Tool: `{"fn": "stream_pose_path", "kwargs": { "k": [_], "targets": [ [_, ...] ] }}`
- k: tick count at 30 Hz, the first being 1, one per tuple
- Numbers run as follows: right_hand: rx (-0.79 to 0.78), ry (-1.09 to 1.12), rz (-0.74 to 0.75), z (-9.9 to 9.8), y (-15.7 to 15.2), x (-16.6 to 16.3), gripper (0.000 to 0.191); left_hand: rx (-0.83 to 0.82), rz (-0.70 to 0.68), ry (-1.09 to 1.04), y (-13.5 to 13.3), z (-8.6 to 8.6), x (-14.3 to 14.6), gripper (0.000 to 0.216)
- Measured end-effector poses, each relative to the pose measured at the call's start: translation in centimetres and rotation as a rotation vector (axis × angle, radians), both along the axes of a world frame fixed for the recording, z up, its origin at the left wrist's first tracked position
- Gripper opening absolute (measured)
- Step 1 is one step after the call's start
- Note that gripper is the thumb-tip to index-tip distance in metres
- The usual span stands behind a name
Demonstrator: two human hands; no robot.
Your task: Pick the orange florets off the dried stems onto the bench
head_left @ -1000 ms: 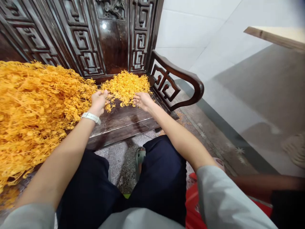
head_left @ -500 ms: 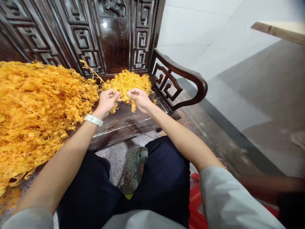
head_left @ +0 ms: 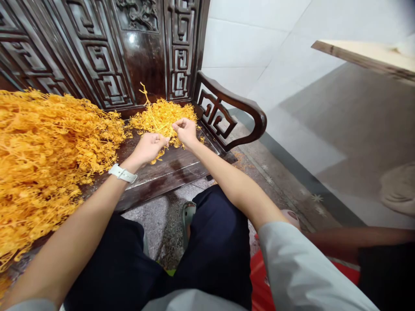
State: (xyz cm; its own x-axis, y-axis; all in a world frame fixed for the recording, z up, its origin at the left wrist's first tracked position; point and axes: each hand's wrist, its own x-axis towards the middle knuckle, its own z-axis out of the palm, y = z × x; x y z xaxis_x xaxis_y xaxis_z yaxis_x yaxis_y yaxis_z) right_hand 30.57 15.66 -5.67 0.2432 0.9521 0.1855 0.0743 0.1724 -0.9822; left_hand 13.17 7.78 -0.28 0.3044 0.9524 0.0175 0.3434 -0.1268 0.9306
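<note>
Close together over the bench seat, both my hands pinch at one thin yellow-orange plant stem [head_left: 146, 96] with curly sprigs. My left hand [head_left: 149, 147], with a pale watch band on its wrist, is closed on its lower part; a few sprigs hang below the fingers. My right hand [head_left: 186, 129] is closed at the fingertips on the stem, a little farther off. Behind the hands lies a small pile of yellow-orange sprigs [head_left: 162, 113]. A much larger heap of the same branching plant [head_left: 48, 160] fills the left side.
A dark carved wooden bench [head_left: 152, 177] has an openwork back and a curved armrest [head_left: 256, 116] at right. A wooden board [head_left: 363, 58] juts out at upper right. Another person's arm [head_left: 337, 242] and a red stool [head_left: 259, 276] are at lower right.
The stem's top now points more upright. My left hand has moved lower and slightly nearer me, while the right hand stays pinched. The whole view has shifted a little.
</note>
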Motion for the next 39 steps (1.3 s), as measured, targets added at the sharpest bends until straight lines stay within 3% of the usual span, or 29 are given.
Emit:
{"fn": "stream_pose_path", "kwargs": {
  "k": [4, 7, 11, 15, 17, 19, 22, 24, 26, 29, 31, 35, 39],
  "targets": [
    [-0.149, -0.022, -0.262, -0.2, 1.6, 2.7, 0.017, 0.011, -0.151, 0.016, -1.4, 0.6, 0.0, 0.039],
    [-0.238, 0.045, -0.309, -0.9, 1.4, 5.2, 0.021, 0.021, -0.104, -0.02, -2.1, 0.8, -0.2, 0.037],
    [-0.306, 0.135, -0.081, -1.5, 0.0, 5.6, 0.016, -0.043, 0.002, -0.033, -1.4, 0.6, -1.0, 0.034],
    [-0.334, 0.197, 0.23, -0.5, -0.6, 4.4, 0.017, -0.086, 0.111, -0.107, -0.5, -0.3, -2.1, 0.039],
    [-0.299, 0.283, 0.237, 0.3, -0.4, 4.1, 0.017, -0.108, 0.121, -0.137, -0.3, -0.8, -2.5, 0.044],
    [-0.27, 0.357, 0.143, 1.0, -0.3, 4.0, 0.013, -0.113, 0.123, -0.153, -0.1, -1.1, -2.7, 0.047],
    [-0.301, 0.326, 0.07, 1.6, -0.5, 3.9, 0.005, -0.094, 0.137, -0.182, 0.1, -1.2, -2.7, 0.052],
    [-0.354, 0.27, 0.18, 1.8, -1.3, 3.6, 0.011, -0.073, 0.131, -0.196, 0.3, -1.1, -2.7, 0.053],
    [-0.41, 0.229, 0.412, 2.0, -2.4, 3.2, 0.033, -0.01, 0.123, -0.178, 0.5, -1.0, -2.8, 0.05],
    [-0.434, 0.207, 0.757, 2.5, -3.6, 2.8, 0.058, 0.146, 0.184, -0.097, 1.2, -1.1, -3.2, 0.039],
    [-0.381, 0.202, 0.819, 2.8, -3.9, 2.8, 0.058, 0.202, 0.236, -0.052, 1.6, -1.1, -3.6, 0.036],
    [-0.268, 0.214, 0.677, 3.0, -3.6, 2.8, 0.05, 0.277, 0.206, 0.155, 1.2, -0.4, -4.5, 0.037],
    [-0.226, 0.162, 0.454, 2.5, -2.8, 1.5, 0.04, 0.536, 0.085, 0.715, -0.8, 1.6, -4.6, 0.034]
  ]
}}
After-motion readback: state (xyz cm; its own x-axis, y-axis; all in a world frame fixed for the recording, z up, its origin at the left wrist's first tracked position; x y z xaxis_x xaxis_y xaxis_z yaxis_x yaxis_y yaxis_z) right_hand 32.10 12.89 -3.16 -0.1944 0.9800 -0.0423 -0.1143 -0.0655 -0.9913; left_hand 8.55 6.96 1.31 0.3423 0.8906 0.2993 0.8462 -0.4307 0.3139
